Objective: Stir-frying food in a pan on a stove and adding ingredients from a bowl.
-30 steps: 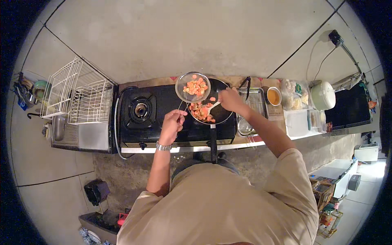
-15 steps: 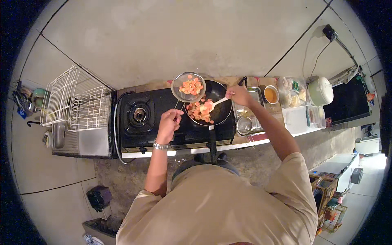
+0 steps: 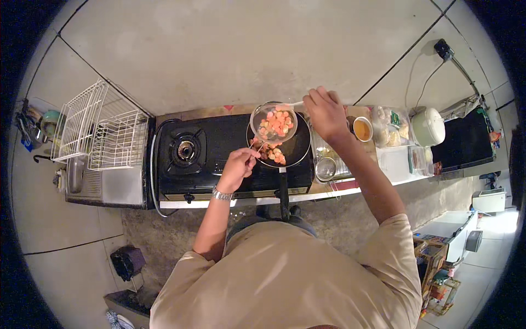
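Note:
My left hand (image 3: pixel 238 166) is closed on the thin handle of a round mesh strainer (image 3: pixel 255 130), which hangs over the black frying pan (image 3: pixel 299 147). Orange and pale slices (image 3: pixel 278 124), which look like carrot or sausage, lie in the strainer. More of these pieces (image 3: pixel 275 157) sit in the near left part of the pan, partly covered by the strainer. In my right hand (image 3: pixel 329 116), fingers closed, is a pale spatula (image 3: pixel 296 103) by its handle; its head is at the strainer's far rim, and I cannot tell whether they touch.
Left of the pan is a bare gas burner (image 3: pixel 186 152), with a white dish rack (image 3: pixel 115 140) beyond it. To the right are a small strainer (image 3: pixel 325 169), a cup of orange liquid (image 3: pixel 362 129), bagged food (image 3: pixel 392 125) and a pale green pot (image 3: pixel 429 127). The pan handle (image 3: pixel 284 194) points toward me.
My left hand has brought the strainer to the right, further over the pan. The spatula has risen out of the food in the pan to the strainer's far rim.

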### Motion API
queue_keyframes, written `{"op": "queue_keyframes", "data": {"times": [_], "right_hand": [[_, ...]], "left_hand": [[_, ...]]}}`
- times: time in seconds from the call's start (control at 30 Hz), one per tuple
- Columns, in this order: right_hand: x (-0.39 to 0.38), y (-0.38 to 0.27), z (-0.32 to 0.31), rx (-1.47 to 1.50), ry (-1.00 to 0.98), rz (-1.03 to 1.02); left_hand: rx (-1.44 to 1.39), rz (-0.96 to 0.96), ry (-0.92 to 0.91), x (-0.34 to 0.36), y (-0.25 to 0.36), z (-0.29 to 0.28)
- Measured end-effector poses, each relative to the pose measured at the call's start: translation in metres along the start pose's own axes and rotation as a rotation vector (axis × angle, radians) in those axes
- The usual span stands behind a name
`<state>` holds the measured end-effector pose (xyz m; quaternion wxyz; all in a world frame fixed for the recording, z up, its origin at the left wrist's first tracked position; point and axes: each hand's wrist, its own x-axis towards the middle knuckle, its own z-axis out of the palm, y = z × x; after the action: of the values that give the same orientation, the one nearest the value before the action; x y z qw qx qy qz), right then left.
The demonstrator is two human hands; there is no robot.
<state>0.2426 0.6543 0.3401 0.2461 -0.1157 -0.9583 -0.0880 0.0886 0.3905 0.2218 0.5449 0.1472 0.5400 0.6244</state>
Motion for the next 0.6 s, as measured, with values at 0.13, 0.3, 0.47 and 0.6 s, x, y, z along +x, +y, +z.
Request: {"op": "queue_keyframes", "data": {"times": [0.13, 0.3, 0.47, 0.6], "right_hand": [[0.003, 0.008, -0.01, 0.002, 0.113, 0.014], [-0.023, 0.042, 0.018, -0.031, 0.066, 0.162], [-0.046, 0.042, 0.082, -0.117, -0.308, 0.223], [-0.049, 0.026, 0.122, -0.105, -0.307, 0.186]], "left_hand": [[-0.015, 0.0, 0.005, -0.007, -0.001, -0.007], [-0.004, 0.021, 0.064, -0.02, 0.004, -0.019], [0.006, 0.029, 0.096, -0.021, 0.007, -0.021], [0.021, 0.052, 0.075, -0.019, 0.009, -0.022]]}}
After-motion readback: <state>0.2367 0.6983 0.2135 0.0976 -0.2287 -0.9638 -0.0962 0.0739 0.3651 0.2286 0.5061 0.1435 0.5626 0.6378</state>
